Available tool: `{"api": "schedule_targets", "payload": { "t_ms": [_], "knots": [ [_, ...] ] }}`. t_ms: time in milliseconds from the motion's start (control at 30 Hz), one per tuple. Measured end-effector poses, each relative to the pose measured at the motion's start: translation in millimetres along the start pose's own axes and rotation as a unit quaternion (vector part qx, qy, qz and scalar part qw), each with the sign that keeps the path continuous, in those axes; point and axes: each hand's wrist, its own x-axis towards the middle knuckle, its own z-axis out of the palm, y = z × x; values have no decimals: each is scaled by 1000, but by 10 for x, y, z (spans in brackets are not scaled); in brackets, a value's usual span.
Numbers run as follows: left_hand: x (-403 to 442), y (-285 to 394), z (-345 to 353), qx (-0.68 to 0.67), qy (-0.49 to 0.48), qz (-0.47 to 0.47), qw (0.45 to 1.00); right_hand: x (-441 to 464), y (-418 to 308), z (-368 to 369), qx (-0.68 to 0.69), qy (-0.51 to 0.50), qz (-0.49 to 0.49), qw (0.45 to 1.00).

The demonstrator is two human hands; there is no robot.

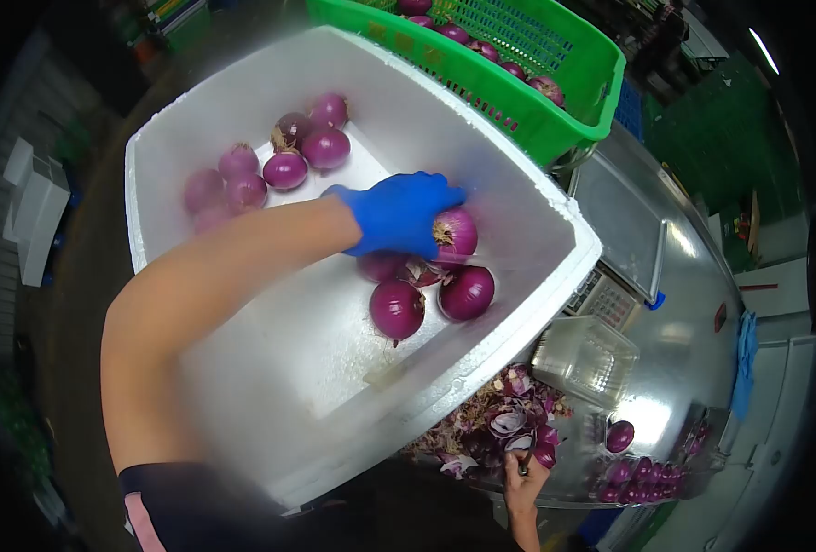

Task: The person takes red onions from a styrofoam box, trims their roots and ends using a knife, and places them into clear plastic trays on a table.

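Note:
My left hand (399, 213), in a blue glove, reaches into a white foam box (270, 405) and has its fingers curled round a red onion (457, 234). Just below it lie more red onions (397, 309), one of them against the box wall. Several others (326, 147) sit at the far left end of the box. My right hand (524, 478) is bare and low beside the box, closed on what looks like a small dark-handled knife (524, 467). Around that hand is a heap of onion skins (509, 421); its blade is mostly hidden.
A green crate (555, 124) of red onions stands behind the foam box. On the metal table (675, 368) are a clear plastic tub (587, 359), a scale (606, 299), a loose onion (619, 436) and packed onions (642, 481). A blue glove (745, 363) hangs at the right edge.

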Motion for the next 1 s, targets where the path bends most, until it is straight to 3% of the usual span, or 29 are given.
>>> {"api": "schedule_targets", "payload": {
  "t_ms": [167,367,567,700,833,933,1000],
  "knots": [
    [318,233,30,19,-84,-164,983,92,-96,62,2,-31,4,1000],
    [404,423,104,89,-128,-146,977,106,-160,62,7,-69,-13,998],
    [174,408,190,12,34,-158,987,45,23,-11,31,-79,-65,994],
    [-9,329,249,-250,146,-216,933,-3,119,-92,43,-73,-71,994],
    [-273,252,36,-486,59,-130,862,-50,143,-160,28,-83,-69,994],
    [-570,407,-46,-574,78,-26,815,-48,212,-132,41,-83,-85,992],
    [-691,630,-78,-670,99,-40,735,-16,179,-140,47,-96,-91,990]
  ]
}}
